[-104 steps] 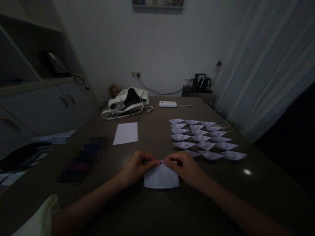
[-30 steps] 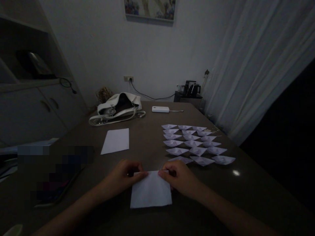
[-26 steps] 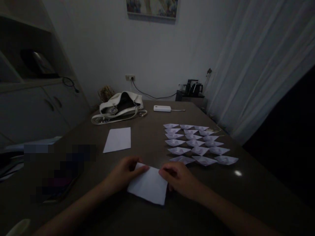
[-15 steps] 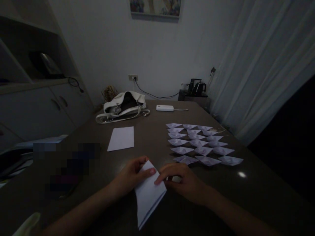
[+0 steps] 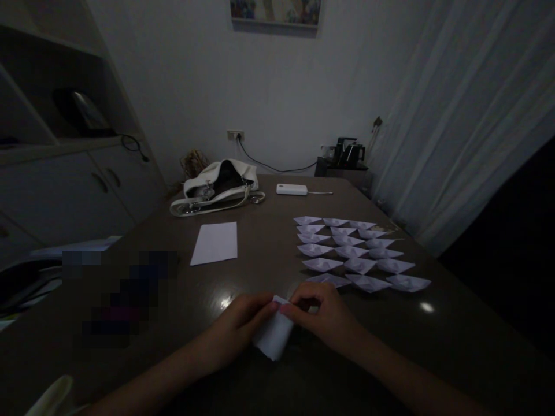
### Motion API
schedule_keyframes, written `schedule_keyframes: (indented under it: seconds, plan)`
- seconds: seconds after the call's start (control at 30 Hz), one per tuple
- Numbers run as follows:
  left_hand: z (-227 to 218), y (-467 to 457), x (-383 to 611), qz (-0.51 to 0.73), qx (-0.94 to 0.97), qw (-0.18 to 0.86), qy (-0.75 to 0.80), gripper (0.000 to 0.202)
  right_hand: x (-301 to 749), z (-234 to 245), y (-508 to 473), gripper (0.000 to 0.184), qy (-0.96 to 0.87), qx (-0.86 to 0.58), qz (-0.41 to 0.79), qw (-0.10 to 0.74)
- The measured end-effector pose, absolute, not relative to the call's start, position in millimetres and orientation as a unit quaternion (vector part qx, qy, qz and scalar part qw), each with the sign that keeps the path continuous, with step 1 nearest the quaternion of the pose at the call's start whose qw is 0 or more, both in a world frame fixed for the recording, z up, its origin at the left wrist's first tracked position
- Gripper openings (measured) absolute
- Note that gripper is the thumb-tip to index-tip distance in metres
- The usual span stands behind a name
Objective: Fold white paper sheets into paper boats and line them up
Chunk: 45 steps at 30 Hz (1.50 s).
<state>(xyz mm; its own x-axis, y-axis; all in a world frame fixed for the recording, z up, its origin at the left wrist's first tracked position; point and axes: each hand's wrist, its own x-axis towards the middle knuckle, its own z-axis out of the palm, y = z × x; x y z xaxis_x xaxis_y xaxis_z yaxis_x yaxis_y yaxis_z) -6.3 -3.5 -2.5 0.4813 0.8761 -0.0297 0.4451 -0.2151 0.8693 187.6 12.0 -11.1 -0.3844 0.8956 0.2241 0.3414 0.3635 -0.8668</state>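
Between my two hands is a folded sheet of white paper (image 5: 275,338), tilted, with its lower end toward me. My left hand (image 5: 243,320) pinches its top left edge between thumb and fingers. Close beside it, my right hand (image 5: 323,312) grips the top right corner, its thumb on the near face. The fingertips behind the paper are hidden. To the right, several white paper boats (image 5: 359,265) stand in rows on the dark table (image 5: 260,248). A flat stack of white paper (image 5: 214,244) lies to the left.
A white handbag (image 5: 219,188) sits at the table's far left. Near the far edge lies a white power bank (image 5: 292,189) with a short cable. A kettle (image 5: 353,153) stands on a low stand behind the table. Pale curtains (image 5: 437,115) hang on the right.
The paper has turned and now shows a smaller, narrower face. My right hand has gone from fingers laid on its face to a pinch at the top corner, and both thumbs are closer together.
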Motion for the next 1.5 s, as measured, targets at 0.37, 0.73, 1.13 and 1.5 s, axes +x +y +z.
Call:
schedule_keyframes:
  seconds: [0.37,0.73,1.13,1.5]
  plan:
    - [-2.4,-1.8,-2.3,0.278,0.672,0.536,0.428,0.036,187.7,-13.1,12.0,0.024,-0.663,-0.446,0.455,0.392]
    - [1.7,-2.1,-2.9,0.309,0.686,0.491,0.44,0.035,190.0,-19.0,20.3,0.027,-0.581,-0.444,0.559,0.39]
    - [-2.7,-2.2,-1.2,0.306,0.677,0.489,0.457,0.037,186.3,-15.5,19.7,0.024,-0.564,-0.46,0.565,0.389]
    - [0.6,-1.9,1.4,0.301,0.638,0.52,0.482,0.038,190.9,-15.3,19.5,0.02,-0.624,-0.44,0.534,0.362]
